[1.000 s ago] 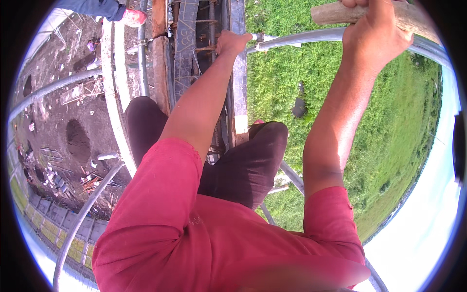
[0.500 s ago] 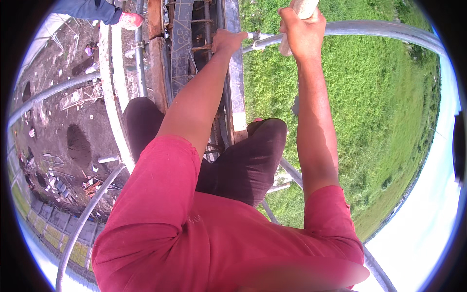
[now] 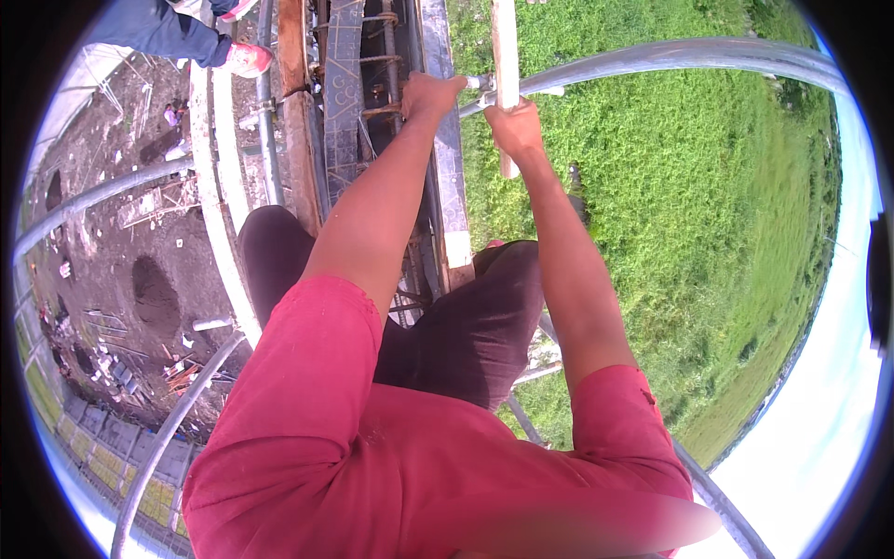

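Note:
My left hand [image 3: 433,96] is closed over the top edge of a dark formwork panel [image 3: 451,200], its thumb pointing toward a short metal rod end [image 3: 477,83] that sticks out on the panel's right side. My right hand [image 3: 515,129], just right of that rod, is wrapped round a pale wooden stick [image 3: 506,56]. The stick stands nearly lengthwise in view, and its far end is cut off by the upper edge. Between the panels runs a narrow gap with rusty reinforcing bars [image 3: 389,56]. My legs straddle the formwork.
A grey scaffold pipe [image 3: 689,56] curves off to the right above green grass. Pale rails [image 3: 209,168] and more pipes [image 3: 172,419] run at my left, high over dark ground with scattered debris. Another person's shoe [image 3: 248,61] rests at the upper left.
My right hand has come down and left with the wooden stick, close to the rod end. My left hand keeps its place on the panel. More of the other person's feet shows.

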The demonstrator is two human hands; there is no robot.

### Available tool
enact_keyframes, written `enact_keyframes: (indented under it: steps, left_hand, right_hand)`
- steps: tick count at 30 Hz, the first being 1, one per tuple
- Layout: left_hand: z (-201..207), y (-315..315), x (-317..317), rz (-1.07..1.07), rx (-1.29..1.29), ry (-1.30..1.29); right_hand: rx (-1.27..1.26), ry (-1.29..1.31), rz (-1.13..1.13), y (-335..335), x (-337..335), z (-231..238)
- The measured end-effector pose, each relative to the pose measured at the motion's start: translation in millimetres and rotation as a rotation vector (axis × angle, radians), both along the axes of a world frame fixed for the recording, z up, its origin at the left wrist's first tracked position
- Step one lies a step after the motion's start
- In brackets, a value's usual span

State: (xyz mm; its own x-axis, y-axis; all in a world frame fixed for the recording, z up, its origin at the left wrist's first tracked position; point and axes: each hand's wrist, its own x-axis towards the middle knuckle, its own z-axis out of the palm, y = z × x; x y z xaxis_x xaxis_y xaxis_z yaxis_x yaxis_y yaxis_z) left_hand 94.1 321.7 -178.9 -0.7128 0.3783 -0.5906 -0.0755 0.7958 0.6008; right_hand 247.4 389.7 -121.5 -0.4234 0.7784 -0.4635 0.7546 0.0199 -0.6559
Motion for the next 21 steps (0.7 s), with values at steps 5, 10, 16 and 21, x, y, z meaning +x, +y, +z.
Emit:
enact_keyframes:
  steps: [5,10,16,21]
  left_hand:
    - [-7.3,-1.1,-12.0,-0.092,0.016,-0.06]
    - [24.8,-29.2,1.9,0.202,0.588,-0.049]
    - [80.2,-69.8,23.2,0.278,0.738,-0.638]
    - [115.0,-81.6,-7.1,0.375,0.73,-0.656]
  right_hand:
    - [0.058,-0.232,0.116,-3.5,6.4,23.0]
    - [-0.13,-0.066,0.005,-65.2,34.6,38.2]
    - [-0.225,0.191,0.196,-131.4,41.6,42.6]
    - [0.345,0.205,-0.026,-7.0,63.2,127.1]
